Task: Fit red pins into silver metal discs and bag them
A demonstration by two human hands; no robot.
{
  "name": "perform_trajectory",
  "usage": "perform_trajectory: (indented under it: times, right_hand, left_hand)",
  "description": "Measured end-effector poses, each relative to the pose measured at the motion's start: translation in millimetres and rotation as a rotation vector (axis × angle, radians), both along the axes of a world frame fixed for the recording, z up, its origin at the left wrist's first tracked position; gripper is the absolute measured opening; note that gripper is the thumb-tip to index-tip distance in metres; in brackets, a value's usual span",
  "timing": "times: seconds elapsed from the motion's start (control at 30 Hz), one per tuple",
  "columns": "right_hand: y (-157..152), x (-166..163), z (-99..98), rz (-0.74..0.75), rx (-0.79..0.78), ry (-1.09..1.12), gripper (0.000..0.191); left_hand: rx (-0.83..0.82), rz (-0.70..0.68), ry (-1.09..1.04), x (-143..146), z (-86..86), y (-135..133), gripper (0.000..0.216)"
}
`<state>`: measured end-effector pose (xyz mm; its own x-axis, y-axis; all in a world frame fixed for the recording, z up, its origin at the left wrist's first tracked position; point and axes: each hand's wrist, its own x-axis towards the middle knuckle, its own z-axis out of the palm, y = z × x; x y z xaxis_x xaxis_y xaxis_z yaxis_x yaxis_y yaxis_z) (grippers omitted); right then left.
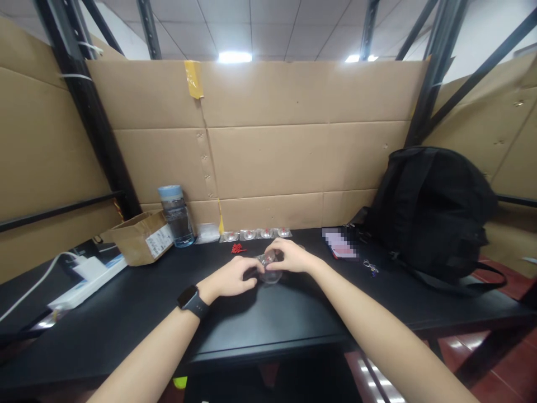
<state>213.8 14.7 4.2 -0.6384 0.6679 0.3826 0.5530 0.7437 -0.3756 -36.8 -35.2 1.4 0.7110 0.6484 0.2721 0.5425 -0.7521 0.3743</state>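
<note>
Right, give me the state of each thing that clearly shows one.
Clear item, at the fingertips of left hand and right hand
Bottle, upright, capped
Power strip, adapter plugged in
Backpack, upright
Clear packets, in a row
Smartwatch, strapped on, screen dark
Ceiling light, lit

black smartwatch (187,296), dark grey band (198,307)

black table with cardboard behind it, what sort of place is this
Probably a makeshift workstation, perhaps in a workshop: cardboard walls and dark metal posts stand on three sides of a black table.

Head view faces forward across the table (268,327)
</note>
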Motion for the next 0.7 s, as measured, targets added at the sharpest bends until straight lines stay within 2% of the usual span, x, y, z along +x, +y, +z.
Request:
perform_trajectory:
  times: [0.07,0.13,0.2,0.23,0.3,0.37,0.43,0.57,0.63,0.7]
  right_hand:
    - [1.8,7.9,3.3,0.092,-0.032,0.067,0.016]
    - [4.4,13.3,3.5,0.087,-0.017,0.073,0.012]
    - [6.8,15.5,1.1,0.048,-0.013,0.027,0.020]
    - [7.7,15.4,-0.5,0.032,-0.022,0.002,0.025]
    - [8.6,14.3,-3.2,0.018,-0.044,-0.025,0.020]
    - [9.2,12.9,-5.0,0.017,-0.050,-0.023,0.008]
    - [10.1,12.1,-6.3,0.007,-0.063,-0.004,0.003]
    - [12.2,9.7,-11.1,-0.125,-0.115,0.036,0.008]
    - [11.2,6.9,-13.2,-0.183,-0.092,0.052,0.011]
    - [7.9,3.1,-13.1,-0.193,-0.019,0.092,0.026]
  left_hand:
    - [0.067,0.071,-0.049,-1.0,-3.3,4.4,0.036]
    - [0.156,0.147,-0.049,1.4,-9.0,8.6,0.034]
    - [0.218,0.193,-0.029,5.9,-14.3,11.3,0.024]
    - [0.234,0.206,-0.019,8.2,-16.3,12.2,0.018]
    - [0.260,0.228,-0.007,11.3,-18.3,13.2,0.009]
    - [0.265,0.266,-0.025,11.4,-18.6,14.7,0.012]
    - [0.224,0.315,-0.085,8.8,-19.0,17.6,0.015]
    - [0.124,0.412,-0.148,3.0,-23.5,25.4,0.022]
    - [0.147,0.470,-0.102,2.8,-26.5,27.3,0.024]
    - [0.205,0.515,-0.063,4.5,-28.1,26.5,0.020]
